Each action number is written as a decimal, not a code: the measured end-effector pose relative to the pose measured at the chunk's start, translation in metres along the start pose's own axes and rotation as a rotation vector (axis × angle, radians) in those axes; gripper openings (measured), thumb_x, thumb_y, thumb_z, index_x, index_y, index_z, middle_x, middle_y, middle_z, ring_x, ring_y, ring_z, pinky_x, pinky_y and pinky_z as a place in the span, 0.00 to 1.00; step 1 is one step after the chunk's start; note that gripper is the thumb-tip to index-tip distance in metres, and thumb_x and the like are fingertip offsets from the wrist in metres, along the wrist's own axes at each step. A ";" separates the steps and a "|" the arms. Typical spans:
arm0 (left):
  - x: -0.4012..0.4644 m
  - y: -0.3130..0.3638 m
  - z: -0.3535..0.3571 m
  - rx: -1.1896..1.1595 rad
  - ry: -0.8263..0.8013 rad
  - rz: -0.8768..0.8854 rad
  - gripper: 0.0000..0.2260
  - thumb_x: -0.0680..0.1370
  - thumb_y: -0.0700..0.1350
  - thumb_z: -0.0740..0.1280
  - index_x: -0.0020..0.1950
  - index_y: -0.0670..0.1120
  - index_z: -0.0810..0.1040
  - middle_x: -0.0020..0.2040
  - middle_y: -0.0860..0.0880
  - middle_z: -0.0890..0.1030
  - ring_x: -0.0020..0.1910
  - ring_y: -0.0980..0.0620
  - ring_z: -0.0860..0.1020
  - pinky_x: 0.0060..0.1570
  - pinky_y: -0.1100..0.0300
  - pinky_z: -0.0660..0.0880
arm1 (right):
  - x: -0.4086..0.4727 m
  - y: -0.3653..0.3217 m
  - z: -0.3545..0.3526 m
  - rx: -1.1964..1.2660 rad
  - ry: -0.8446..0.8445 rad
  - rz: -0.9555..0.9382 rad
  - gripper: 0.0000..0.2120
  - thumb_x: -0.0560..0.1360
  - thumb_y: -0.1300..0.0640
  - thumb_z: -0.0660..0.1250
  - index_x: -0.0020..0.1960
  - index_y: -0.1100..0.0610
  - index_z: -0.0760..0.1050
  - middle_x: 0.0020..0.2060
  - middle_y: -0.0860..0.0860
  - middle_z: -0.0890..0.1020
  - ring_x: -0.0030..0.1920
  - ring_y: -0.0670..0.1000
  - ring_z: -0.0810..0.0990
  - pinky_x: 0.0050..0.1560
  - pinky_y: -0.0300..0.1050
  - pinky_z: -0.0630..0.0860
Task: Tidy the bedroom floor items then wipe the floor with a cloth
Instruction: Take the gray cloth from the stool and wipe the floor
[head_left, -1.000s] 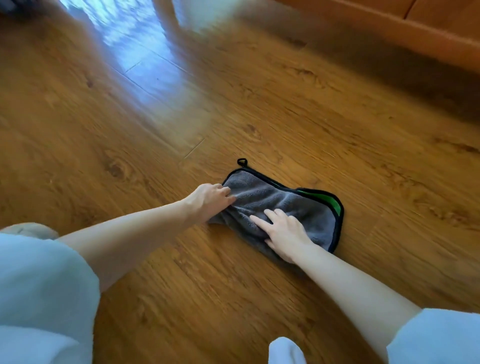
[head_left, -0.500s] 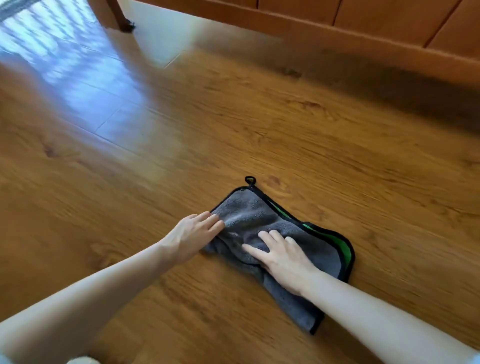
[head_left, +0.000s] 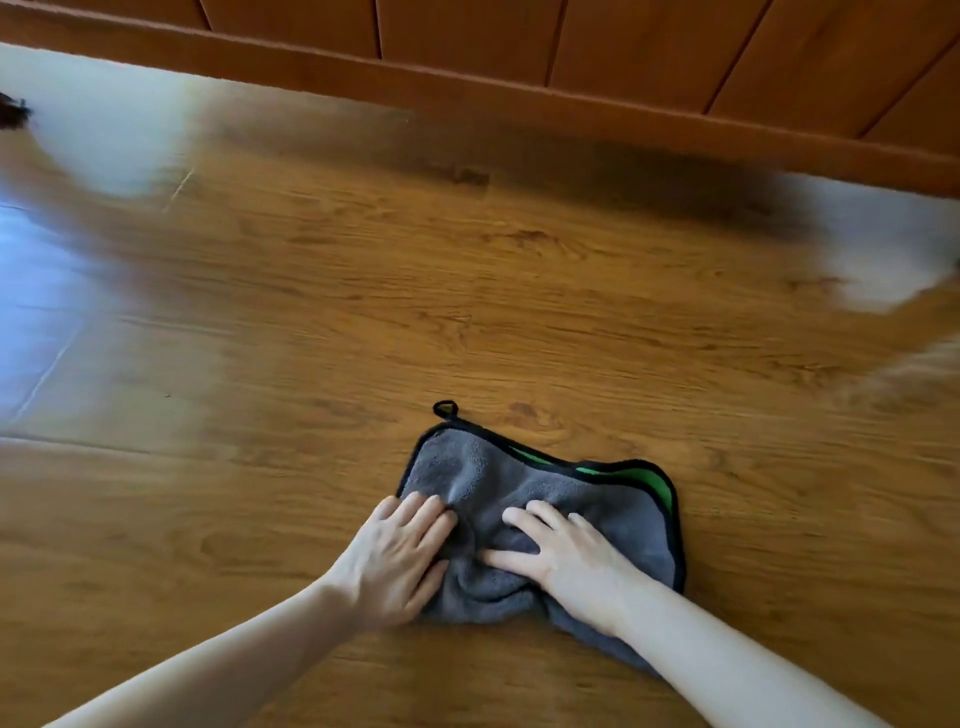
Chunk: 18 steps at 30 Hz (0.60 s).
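Note:
A grey cloth (head_left: 587, 493) with black trim, a green underside and a small hanging loop lies folded on the wooden floor (head_left: 467, 312). My left hand (head_left: 400, 556) presses flat on the cloth's left edge, fingers straight. My right hand (head_left: 561, 556) presses flat on its middle, fingers spread. The cloth is bunched into a ridge between the two hands.
A brown wooden furniture base (head_left: 519, 98) runs across the far side, with dark shadow under its edge. Bright window glare lies on the floor at the left and far right. A dark object (head_left: 10, 111) shows at the far left edge.
Both hands have slid the cloth forward across the floor toward the wooden furniture. The hands have come closer together, bunching the cloth between them.

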<state>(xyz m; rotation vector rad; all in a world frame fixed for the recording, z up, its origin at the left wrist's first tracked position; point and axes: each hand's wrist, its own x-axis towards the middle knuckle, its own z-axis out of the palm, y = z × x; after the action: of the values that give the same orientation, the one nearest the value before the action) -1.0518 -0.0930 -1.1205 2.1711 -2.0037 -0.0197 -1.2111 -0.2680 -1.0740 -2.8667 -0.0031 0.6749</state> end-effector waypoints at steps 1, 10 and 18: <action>-0.002 -0.002 0.002 0.009 0.012 0.007 0.18 0.72 0.54 0.61 0.56 0.44 0.73 0.51 0.47 0.77 0.45 0.47 0.73 0.43 0.55 0.64 | -0.001 -0.001 -0.002 0.063 0.000 0.017 0.33 0.78 0.66 0.56 0.73 0.38 0.54 0.74 0.54 0.52 0.74 0.57 0.48 0.65 0.60 0.62; -0.002 -0.003 0.009 0.095 0.048 -0.024 0.19 0.72 0.57 0.58 0.55 0.45 0.70 0.51 0.46 0.77 0.46 0.46 0.74 0.44 0.55 0.64 | -0.011 -0.026 -0.011 0.103 -0.029 0.134 0.38 0.75 0.74 0.54 0.76 0.44 0.51 0.75 0.54 0.47 0.75 0.56 0.43 0.69 0.59 0.56; 0.011 -0.002 -0.001 0.211 0.043 0.090 0.28 0.59 0.57 0.77 0.48 0.45 0.68 0.41 0.50 0.77 0.38 0.51 0.73 0.28 0.59 0.70 | -0.034 -0.009 0.036 0.191 0.259 0.190 0.39 0.73 0.66 0.67 0.75 0.47 0.52 0.75 0.53 0.57 0.74 0.49 0.44 0.68 0.55 0.65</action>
<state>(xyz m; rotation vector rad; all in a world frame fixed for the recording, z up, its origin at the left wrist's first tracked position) -1.0487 -0.1035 -1.1188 2.1776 -2.1641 0.2597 -1.2571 -0.2538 -1.0892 -2.7667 0.3544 0.3093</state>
